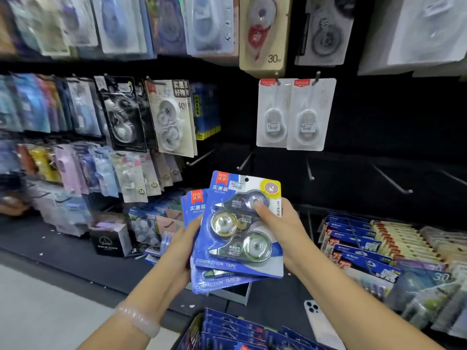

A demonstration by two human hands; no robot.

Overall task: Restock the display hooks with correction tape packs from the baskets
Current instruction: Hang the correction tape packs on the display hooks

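I hold a small stack of blue correction tape packs (pixel 240 228) in front of the black display wall. My right hand (pixel 285 228) pinches the front pack, thumb pressed on its blister. My left hand (pixel 182 246) grips the packs behind it from the left edge. The front pack has a hanging hole at its top. Several bare metal hooks (pixel 246 160) stick out of the wall just above the packs. More blue packs fill a basket (pixel 240 332) at the bottom of the view.
Two white packs (pixel 295 114) hang on hooks above the bare ones. Crowded hanging packs (pixel 121 114) cover the wall at left. Boxed stock (pixel 379 251) lies on the lower shelf at right. A white phone (pixel 321 322) lies on the dark shelf ledge.
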